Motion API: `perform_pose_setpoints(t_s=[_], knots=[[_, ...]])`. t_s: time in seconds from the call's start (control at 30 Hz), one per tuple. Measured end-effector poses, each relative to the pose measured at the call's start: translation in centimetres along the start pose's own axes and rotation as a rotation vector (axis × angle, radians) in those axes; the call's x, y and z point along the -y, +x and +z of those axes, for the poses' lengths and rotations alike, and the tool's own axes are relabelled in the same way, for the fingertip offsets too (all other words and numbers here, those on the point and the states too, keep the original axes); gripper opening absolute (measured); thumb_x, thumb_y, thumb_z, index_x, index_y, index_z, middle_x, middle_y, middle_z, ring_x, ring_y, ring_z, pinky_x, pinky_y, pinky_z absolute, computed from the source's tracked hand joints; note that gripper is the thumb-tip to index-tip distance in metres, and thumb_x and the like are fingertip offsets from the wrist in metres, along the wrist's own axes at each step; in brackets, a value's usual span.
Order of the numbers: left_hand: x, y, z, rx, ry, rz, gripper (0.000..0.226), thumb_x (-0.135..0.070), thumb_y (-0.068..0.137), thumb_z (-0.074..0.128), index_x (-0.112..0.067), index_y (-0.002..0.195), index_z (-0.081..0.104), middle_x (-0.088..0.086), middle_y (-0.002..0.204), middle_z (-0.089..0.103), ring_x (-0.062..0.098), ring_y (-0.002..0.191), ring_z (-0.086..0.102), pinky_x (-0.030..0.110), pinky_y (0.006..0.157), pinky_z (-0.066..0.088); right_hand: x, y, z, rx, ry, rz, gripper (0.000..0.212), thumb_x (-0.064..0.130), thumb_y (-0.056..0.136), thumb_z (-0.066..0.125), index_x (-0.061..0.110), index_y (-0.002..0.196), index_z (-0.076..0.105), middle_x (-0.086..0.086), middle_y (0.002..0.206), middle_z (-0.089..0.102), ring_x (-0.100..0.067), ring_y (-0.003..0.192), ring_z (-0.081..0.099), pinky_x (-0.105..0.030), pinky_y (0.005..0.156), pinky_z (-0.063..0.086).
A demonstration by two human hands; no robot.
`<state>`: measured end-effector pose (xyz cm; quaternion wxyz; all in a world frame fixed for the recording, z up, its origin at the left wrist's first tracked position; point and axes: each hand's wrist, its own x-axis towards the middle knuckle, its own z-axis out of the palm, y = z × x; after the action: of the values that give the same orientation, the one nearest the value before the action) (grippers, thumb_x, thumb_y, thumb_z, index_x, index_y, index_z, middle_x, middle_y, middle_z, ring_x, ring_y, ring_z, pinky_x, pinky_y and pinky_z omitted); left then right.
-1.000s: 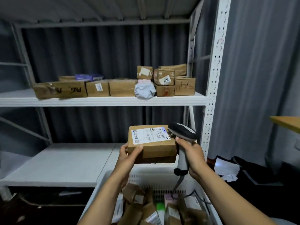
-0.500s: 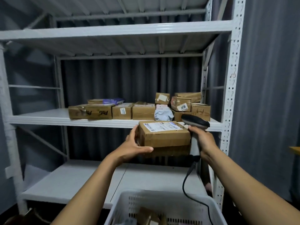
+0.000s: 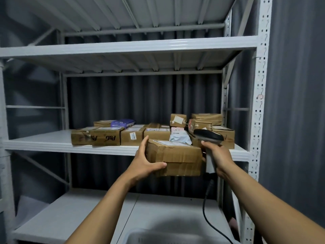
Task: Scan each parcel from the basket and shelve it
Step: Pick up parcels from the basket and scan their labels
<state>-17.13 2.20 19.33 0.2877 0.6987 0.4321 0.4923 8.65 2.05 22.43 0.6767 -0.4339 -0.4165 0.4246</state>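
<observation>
My left hand (image 3: 145, 162) grips the left end of a brown cardboard parcel (image 3: 177, 156) with a white label on top. The parcel is held level at the front edge of the middle shelf (image 3: 44, 143), in front of the boxes there. My right hand (image 3: 217, 155) is shut on the handle of a black-headed barcode scanner (image 3: 208, 137), just right of the parcel; its cable (image 3: 206, 208) hangs down. The white basket (image 3: 133, 235) shows only as a blurred rim at the bottom edge.
A row of cardboard boxes (image 3: 105, 137), a purple packet (image 3: 123, 123) and a pale poly bag (image 3: 179, 138) fill the middle shelf's right half; its left part is bare. A perforated white upright (image 3: 258, 106) stands at the right. Another white shelf (image 3: 70, 213) lies below.
The view has tilted up and the basket has nearly left the frame. Both hands have lifted the parcel and scanner from above the basket up to the middle shelf's front edge.
</observation>
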Motion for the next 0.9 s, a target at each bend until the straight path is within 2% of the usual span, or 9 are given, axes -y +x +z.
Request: perform_pose_setpoints(t_s=[0.07, 0.13, 0.27, 0.43, 0.6, 0.67, 0.8, 0.9], knots=[[-0.4, 1.0, 0.1, -0.106, 0.023, 0.059, 0.111, -0.042, 0.058, 0.087, -0.056, 0.143, 0.017, -0.002, 0.151, 0.026, 0.014, 0.133, 0.034, 0.040, 0.113, 0.034, 0.2, 1.4, 0.0, 0.009, 0.018, -0.007, 0.025, 0.014, 0.085, 0.071, -0.002, 0.104, 0.067, -0.013, 0.083, 0.073, -0.025, 0.074, 0.069, -0.031, 0.060, 0.053], [-1.0, 2.3, 0.1, -0.226, 0.038, 0.078, 0.104, -0.034, 0.066, 0.086, -0.053, 0.143, 0.021, 0.002, 0.146, 0.027, 0.014, 0.124, 0.036, 0.034, 0.109, 0.035, 0.7, 2.9, -0.2, -0.013, 0.005, -0.023, 0.019, 0.012, 0.085, 0.071, -0.002, 0.098, 0.067, -0.013, 0.075, 0.071, -0.025, 0.066, 0.067, -0.030, 0.058, 0.054], [-1.7, 6.5, 1.2, -0.416, 0.090, 0.006, 0.104, -0.044, 0.063, 0.085, -0.055, 0.141, 0.018, 0.010, 0.143, 0.023, 0.029, 0.128, 0.040, 0.040, 0.108, 0.037, 2.1, 6.0, -0.9, -0.048, -0.019, -0.082, 0.011, 0.010, 0.085, 0.070, 0.001, 0.091, 0.066, -0.015, 0.076, 0.067, -0.024, 0.062, 0.065, -0.027, 0.053, 0.054], [-1.8, 11.5, 5.0, -0.494, 0.206, -0.050, 0.108, -0.057, 0.061, 0.081, -0.054, 0.142, 0.009, 0.014, 0.142, 0.018, 0.038, 0.128, 0.038, 0.041, 0.107, 0.037, 2.7, 9.1, -2.0, -0.074, -0.048, -0.107, 0.018, 0.007, 0.087, 0.068, -0.008, 0.096, 0.065, -0.015, 0.072, 0.064, -0.024, 0.055, 0.060, -0.029, 0.051, 0.050], [-2.2, 16.6, 9.0, -0.553, 0.343, -0.015, 0.110, -0.069, 0.061, 0.074, -0.050, 0.144, 0.005, 0.018, 0.137, 0.021, 0.041, 0.125, 0.034, 0.048, 0.106, 0.038, 3.0, 11.5, -2.7, -0.089, -0.133, -0.107, 0.022, 0.012, 0.087, 0.069, -0.007, 0.100, 0.066, -0.020, 0.080, 0.071, -0.019, 0.053, 0.061, -0.029, 0.052, 0.052], [-2.4, 18.4, 10.0, -0.561, 0.350, 0.003, 0.109, -0.068, 0.063, 0.073, -0.047, 0.145, 0.005, 0.018, 0.136, 0.020, 0.041, 0.124, 0.034, 0.047, 0.105, 0.038, 3.0, 12.3, -2.7, -0.085, -0.134, -0.111, 0.020, 0.011, 0.088, 0.068, -0.006, 0.099, 0.066, -0.019, 0.083, 0.072, -0.019, 0.054, 0.060, -0.029, 0.052, 0.051], [-2.6, 21.0, 11.1, -0.640, 0.294, 0.035, 0.106, -0.068, 0.063, 0.072, -0.047, 0.145, 0.008, 0.016, 0.134, 0.023, 0.037, 0.123, 0.034, 0.048, 0.104, 0.039, 2.6, 14.0, -3.2, -0.084, -0.124, -0.126, 0.011, 0.010, 0.088, 0.067, -0.002, 0.090, 0.066, -0.013, 0.073, 0.071, -0.021, 0.057, 0.061, -0.033, 0.058, 0.050], [-2.2, 22.0, 11.2, -0.714, 0.338, 0.070, 0.107, -0.067, 0.063, 0.073, -0.045, 0.147, 0.011, 0.018, 0.136, 0.023, 0.037, 0.123, 0.034, 0.046, 0.105, 0.038, 2.2, 15.1, -3.4, -0.082, -0.141, -0.139, 0.013, 0.012, 0.086, 0.070, 0.000, 0.092, 0.068, -0.010, 0.071, 0.073, -0.022, 0.057, 0.063, -0.034, 0.059, 0.053]])
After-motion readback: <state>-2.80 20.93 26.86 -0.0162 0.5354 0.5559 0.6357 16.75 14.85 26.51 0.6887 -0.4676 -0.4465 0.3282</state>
